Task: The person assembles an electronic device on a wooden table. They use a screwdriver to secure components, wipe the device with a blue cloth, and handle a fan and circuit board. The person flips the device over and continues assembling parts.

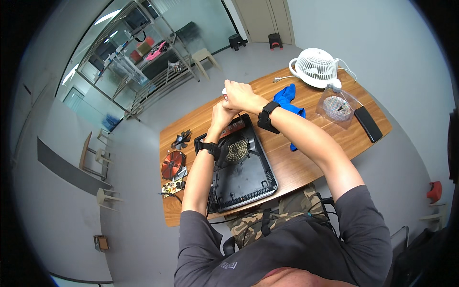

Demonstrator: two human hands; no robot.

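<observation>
My right hand [240,97] is closed round a white tool handle [224,93] with a red mark; only its end shows. Just below and touching it, my left hand [222,116] is also closed, and what its fingers hold is hidden. Both hands are above the far end of a black plastic appliance housing [241,174], which lies on the wooden table [291,165]. A round vent grille [237,149] shows in the housing, near a strip of brownish parts [233,128] at its far end.
Left of the housing lie a small black fan [181,139], a copper coil [173,165] and a circuit board [172,188]. At the right are a blue cloth [288,99], a white fan-like appliance [315,67], a clear bag with a round piece [336,107] and a black phone-like slab [368,124].
</observation>
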